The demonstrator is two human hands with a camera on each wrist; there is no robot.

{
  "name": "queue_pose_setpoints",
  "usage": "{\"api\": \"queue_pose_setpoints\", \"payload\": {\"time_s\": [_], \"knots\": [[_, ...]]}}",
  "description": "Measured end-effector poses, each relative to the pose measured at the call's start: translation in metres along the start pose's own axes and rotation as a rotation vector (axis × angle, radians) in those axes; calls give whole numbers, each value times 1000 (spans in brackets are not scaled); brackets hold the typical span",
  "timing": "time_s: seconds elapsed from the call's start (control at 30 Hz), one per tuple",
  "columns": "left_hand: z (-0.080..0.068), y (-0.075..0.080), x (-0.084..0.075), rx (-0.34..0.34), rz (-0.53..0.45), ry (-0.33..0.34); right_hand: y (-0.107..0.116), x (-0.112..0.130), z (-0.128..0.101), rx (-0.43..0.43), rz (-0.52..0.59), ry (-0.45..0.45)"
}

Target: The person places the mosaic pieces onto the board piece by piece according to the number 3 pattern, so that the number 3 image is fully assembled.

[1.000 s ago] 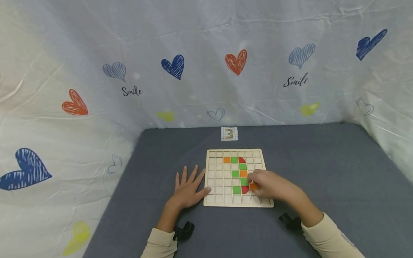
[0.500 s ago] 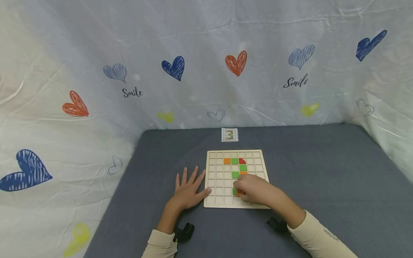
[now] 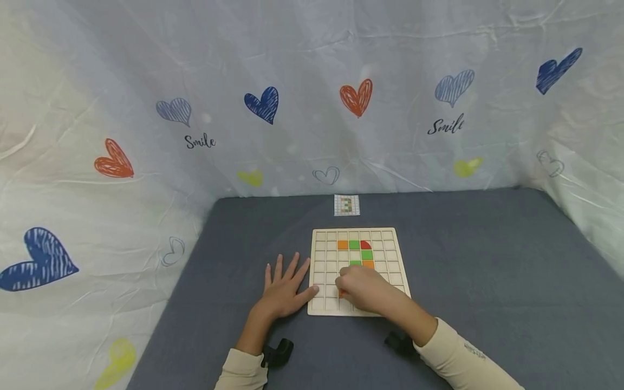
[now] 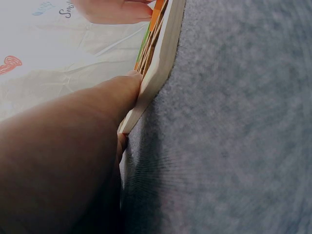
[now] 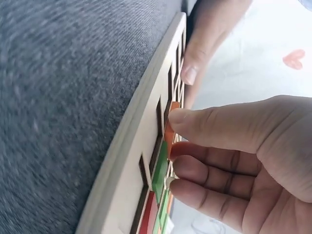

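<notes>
A pale wooden grid board (image 3: 324,307) lies on the table, with green, orange and red tiles in some of its cells. My right hand (image 3: 363,288) is over the lower middle of the board and pinches an orange square tile (image 5: 170,127) between thumb and fingers. In the right wrist view this tile stands tilted at the grid, beside a green tile (image 5: 159,168) and a red tile (image 5: 148,214). My left hand (image 3: 283,292) lies flat with spread fingers at the board's left edge; its thumb (image 4: 124,92) rests on the rim. My right hand hides some lower cells.
A small printed card (image 3: 346,205) with a coloured grid pattern lies behind the board. Dark grey cloth (image 3: 468,244) covers the table. A pale curtain (image 3: 302,54) printed with hearts hangs behind and to the sides.
My right hand has moved left across the board with the orange tile, from the right of the lower red tile to left of the lower green one. The left hand stays put.
</notes>
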State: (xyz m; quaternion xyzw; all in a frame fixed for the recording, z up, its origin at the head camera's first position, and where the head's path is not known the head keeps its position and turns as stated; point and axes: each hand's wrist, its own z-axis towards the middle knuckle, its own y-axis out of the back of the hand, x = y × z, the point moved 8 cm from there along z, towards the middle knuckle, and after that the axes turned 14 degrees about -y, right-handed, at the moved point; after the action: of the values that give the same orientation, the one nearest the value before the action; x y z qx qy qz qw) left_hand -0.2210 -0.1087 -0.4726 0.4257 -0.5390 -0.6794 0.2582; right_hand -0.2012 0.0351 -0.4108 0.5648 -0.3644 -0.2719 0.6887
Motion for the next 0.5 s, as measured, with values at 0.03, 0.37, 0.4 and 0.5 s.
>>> {"api": "queue_pose_setpoints", "payload": {"time_s": [0.03,0.37,0.4,0.5], "knots": [[0,0,0,0,-4,-2,0,1,0,-4,4,-3],[0,-2,0,7,3,0,-2,-5,-3,-28,43,-51],[0,-2,-1,5,0,2,-2,-7,-3,-28,46,-60],[0,-2,-1,1,-4,2,-2,-10,-2,-25,56,-73]]}}
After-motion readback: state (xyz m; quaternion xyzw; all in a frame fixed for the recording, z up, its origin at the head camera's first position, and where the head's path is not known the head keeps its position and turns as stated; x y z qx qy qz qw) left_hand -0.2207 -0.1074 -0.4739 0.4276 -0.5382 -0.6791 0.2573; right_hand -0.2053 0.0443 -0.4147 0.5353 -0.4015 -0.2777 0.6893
